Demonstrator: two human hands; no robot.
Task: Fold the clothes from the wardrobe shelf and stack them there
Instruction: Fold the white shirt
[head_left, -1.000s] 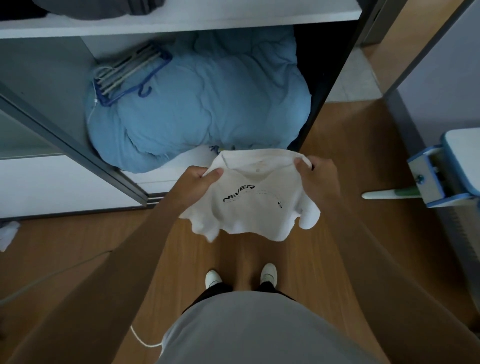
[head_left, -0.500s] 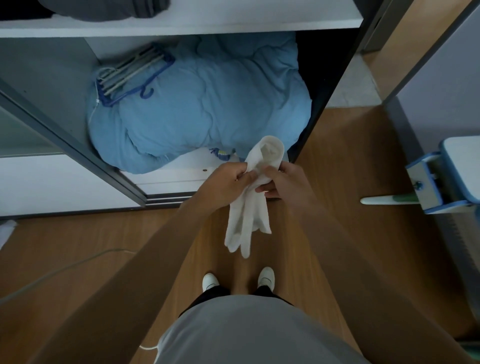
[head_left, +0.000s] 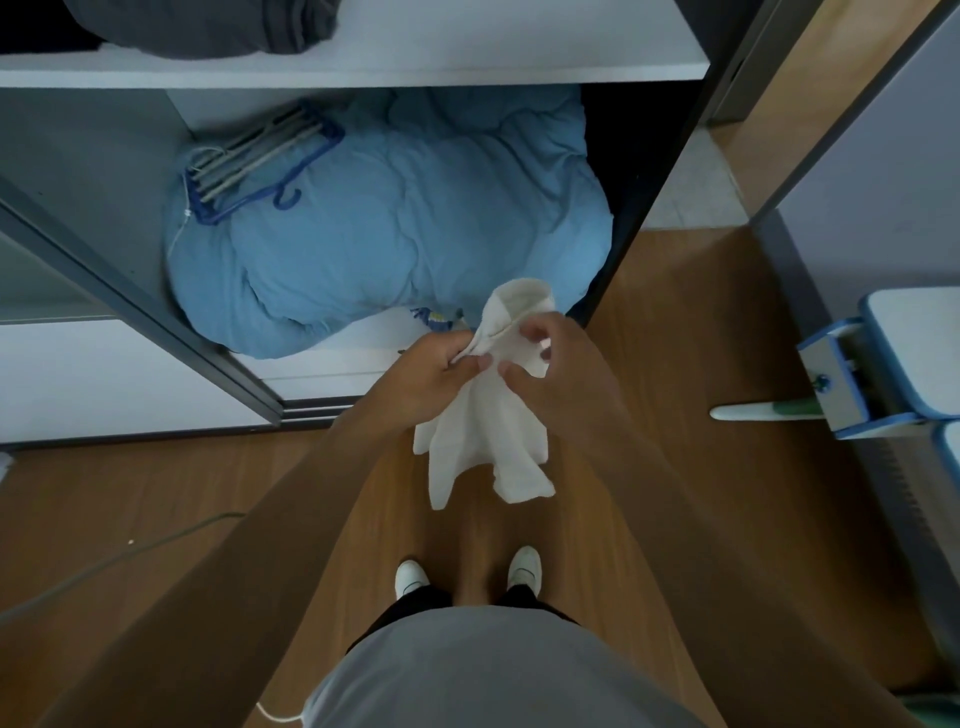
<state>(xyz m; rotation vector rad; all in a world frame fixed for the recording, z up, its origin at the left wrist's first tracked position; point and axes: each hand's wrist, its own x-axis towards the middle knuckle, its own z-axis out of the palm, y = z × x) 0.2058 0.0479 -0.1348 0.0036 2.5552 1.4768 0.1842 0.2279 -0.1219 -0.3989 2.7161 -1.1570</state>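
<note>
White shirt (head_left: 488, 431) sits center frame, bunched into a narrow strip and hanging in the air over the wood floor (head_left: 156, 493), in front of the open wardrobe. Its folded collar end sticks up above the hands; the loose ends dangle below them.

Head view: left hand (head_left: 431, 374) is just left of center, fingers curled, pinching the shirt below the collar. Right hand (head_left: 561, 374) is just beside it, thumb and curled fingers closed on the same bunched part, with cloth showing between the fingers. The hands are nearly touching.

Wardrobe shelf (head_left: 467, 62) runs across the top of the frame, with dark folded clothes (head_left: 208, 26) on it at upper left. Under it, a blue duvet (head_left: 389, 234) fills the lower compartment, and a bundle of hangers (head_left: 260, 156) lies on the duvet's upper left part.

White shoes (head_left: 410, 577) are at lower center, toes toward the wardrobe. Grey top (head_left: 467, 675) is at the bottom edge. A thin cable (head_left: 130, 551) lies on the floor at lower left. A blue-and-white mop head (head_left: 857, 384) is at the right edge, well apart from the shirt.
</note>
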